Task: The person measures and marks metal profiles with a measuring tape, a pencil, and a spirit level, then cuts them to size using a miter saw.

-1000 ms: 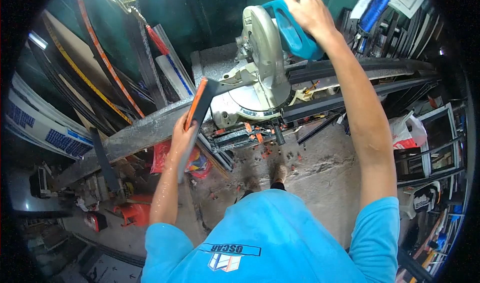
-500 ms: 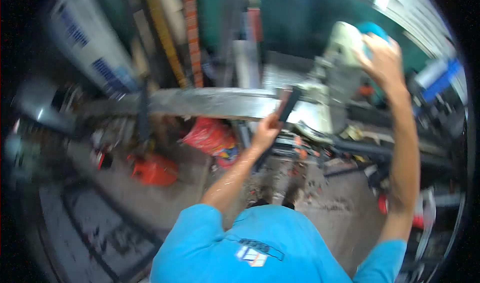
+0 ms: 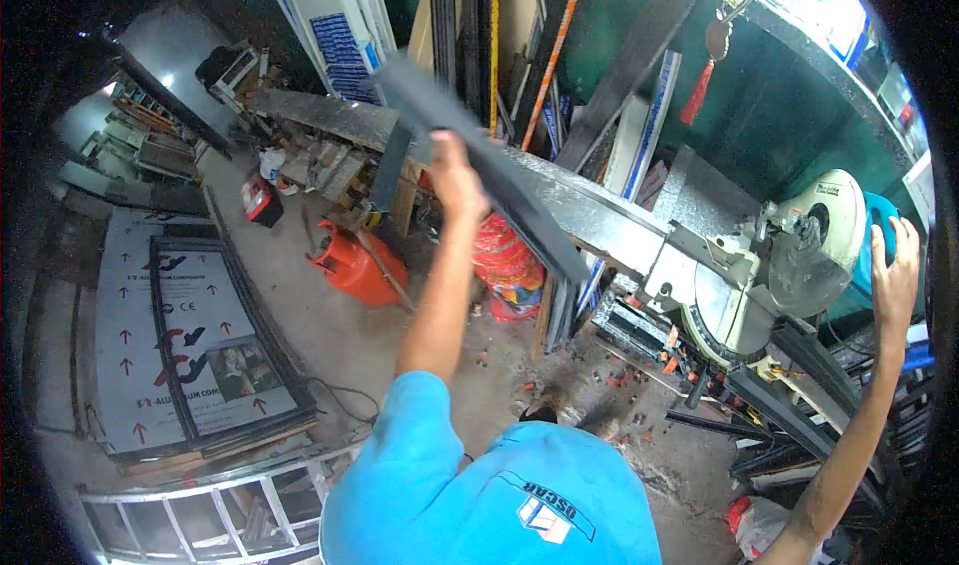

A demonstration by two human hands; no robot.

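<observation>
My left hand (image 3: 460,187) is closed around a dark grey metal profile (image 3: 534,220), long and flat-sided, which hangs aslant above the bench and is slightly blurred. At the right, a miter saw (image 3: 811,235) with a pale blade guard and teal motor housing stands on the bench. My right hand (image 3: 896,270) lies against the teal housing with its fingers bent over it; the palm side is hidden. The profile is apart from the saw.
A narrow metal bench (image 3: 599,215) runs along the wall, with upright profiles leaning behind it. An orange gas cylinder (image 3: 360,260) and a red bag (image 3: 507,255) stand below. Offcuts litter the floor near the saw. A ladder (image 3: 215,515) lies at lower left.
My view has turned left. My left hand has carried the profile leftward, away from the saw, and it now slants the other way. My right hand stays at the saw's teal housing.
</observation>
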